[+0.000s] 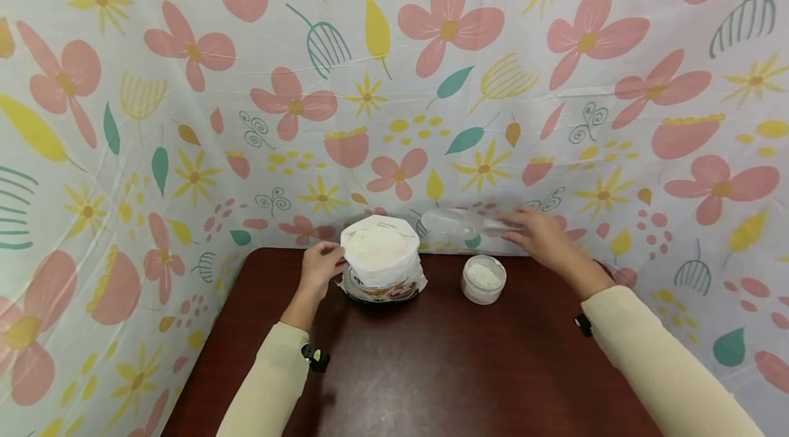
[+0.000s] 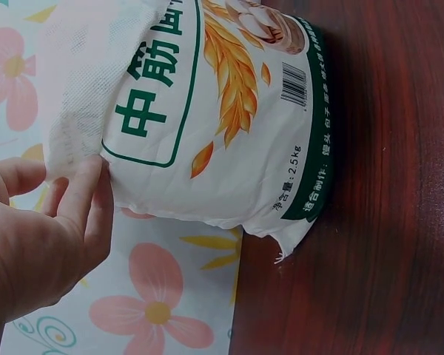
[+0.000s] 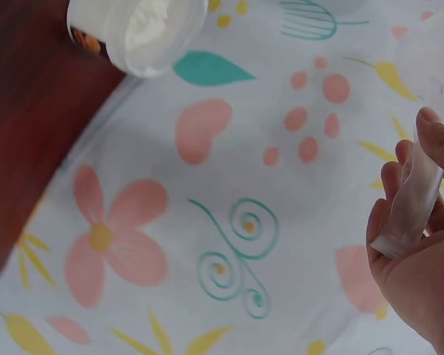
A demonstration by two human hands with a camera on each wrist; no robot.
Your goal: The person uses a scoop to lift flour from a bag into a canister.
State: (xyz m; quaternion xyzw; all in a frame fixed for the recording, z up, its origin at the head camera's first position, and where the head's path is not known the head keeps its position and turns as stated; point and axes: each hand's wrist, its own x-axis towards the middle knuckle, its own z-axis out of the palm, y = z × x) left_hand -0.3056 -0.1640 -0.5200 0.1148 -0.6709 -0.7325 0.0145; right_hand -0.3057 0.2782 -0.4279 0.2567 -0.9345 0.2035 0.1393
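Observation:
A white woven flour bag (image 1: 379, 255) with its top folded open stands at the back of the table, pale flour visible inside. My left hand (image 1: 322, 264) pinches the bag's folded rim between thumb and fingers, as the left wrist view shows up close on the bag's side (image 2: 177, 126). To the right, my right hand (image 1: 537, 235) grips the handle of a clear plastic scoop (image 1: 453, 223), held above the table's back edge. In the right wrist view the fingers curl round the translucent handle (image 3: 416, 196). Between the hands sits a round tub (image 1: 483, 292) holding white flour.
The dark red-brown table (image 1: 425, 368) reaches back to a flower-patterned sheet (image 1: 394, 115) hung behind and along the left side. The bag and the tub stand close to that sheet.

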